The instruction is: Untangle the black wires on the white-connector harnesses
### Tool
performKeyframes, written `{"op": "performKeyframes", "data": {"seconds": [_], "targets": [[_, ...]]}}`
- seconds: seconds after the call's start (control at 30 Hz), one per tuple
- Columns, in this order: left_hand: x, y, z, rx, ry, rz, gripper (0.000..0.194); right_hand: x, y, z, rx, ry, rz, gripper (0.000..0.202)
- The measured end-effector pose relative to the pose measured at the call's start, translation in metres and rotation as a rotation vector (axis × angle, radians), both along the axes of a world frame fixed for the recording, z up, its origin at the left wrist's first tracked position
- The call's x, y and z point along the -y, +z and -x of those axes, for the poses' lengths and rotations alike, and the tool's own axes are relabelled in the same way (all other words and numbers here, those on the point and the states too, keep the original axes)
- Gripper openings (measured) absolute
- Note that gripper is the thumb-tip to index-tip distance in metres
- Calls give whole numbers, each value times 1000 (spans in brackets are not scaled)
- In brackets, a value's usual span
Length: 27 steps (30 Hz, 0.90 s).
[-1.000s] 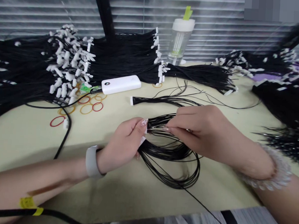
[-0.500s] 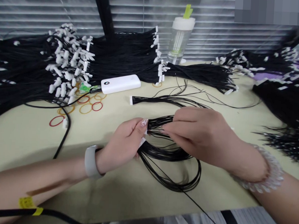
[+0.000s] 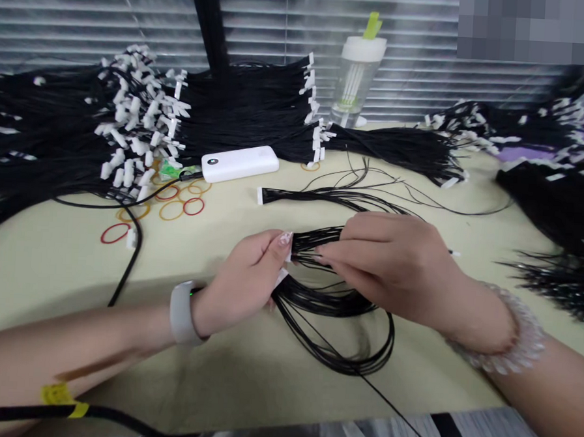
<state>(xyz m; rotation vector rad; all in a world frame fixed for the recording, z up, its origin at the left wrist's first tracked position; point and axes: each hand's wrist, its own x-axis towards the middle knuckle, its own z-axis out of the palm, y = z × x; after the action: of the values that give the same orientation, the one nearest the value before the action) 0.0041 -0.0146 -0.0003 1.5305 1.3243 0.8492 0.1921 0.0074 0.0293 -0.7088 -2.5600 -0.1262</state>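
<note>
My left hand (image 3: 253, 265) is closed around the white connectors (image 3: 281, 278) of a black wire harness (image 3: 334, 300), its thumb pressing on top. Thin black wires run from the connectors to the right and curve into a loop below. Among the upper wires, my right hand (image 3: 388, 256) pinches a wire near the connector, its fingertips together; part of the bundle is hidden behind it. Just beyond both hands lies another wire harness (image 3: 303, 195), its white connector facing left.
Piles of black harnesses with white connectors (image 3: 143, 119) line the back. A white power bank (image 3: 240, 164) with a cable, rubber bands (image 3: 172, 210) and a clear bottle (image 3: 353, 81) stand or lie before the blinds. More wires (image 3: 556, 213) lie at right. A black cable (image 3: 125, 418) crosses the lower left.
The whole view has shifted slightly to the right. Both hands keep nearly the same pose on the harness, with the right fingertips still pinched at the wires.
</note>
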Motion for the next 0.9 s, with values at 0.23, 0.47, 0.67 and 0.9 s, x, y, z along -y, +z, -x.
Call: {"op": "performKeyframes", "data": {"seconds": [0.23,0.47,0.67,0.9], "targets": [[1,1,0,37,-4,15,39,0,-1,-1,-34,10,17,14],[1,1,0,25,-22,7,40,-2,-3,-1,-12,15,0,14],[1,2,0,19,-9,40,40,-1,-2,0,78,2,-51,17],[-2,0,1,13,-31,33,40,-2,-4,-1,142,-21,-139,18]]}}
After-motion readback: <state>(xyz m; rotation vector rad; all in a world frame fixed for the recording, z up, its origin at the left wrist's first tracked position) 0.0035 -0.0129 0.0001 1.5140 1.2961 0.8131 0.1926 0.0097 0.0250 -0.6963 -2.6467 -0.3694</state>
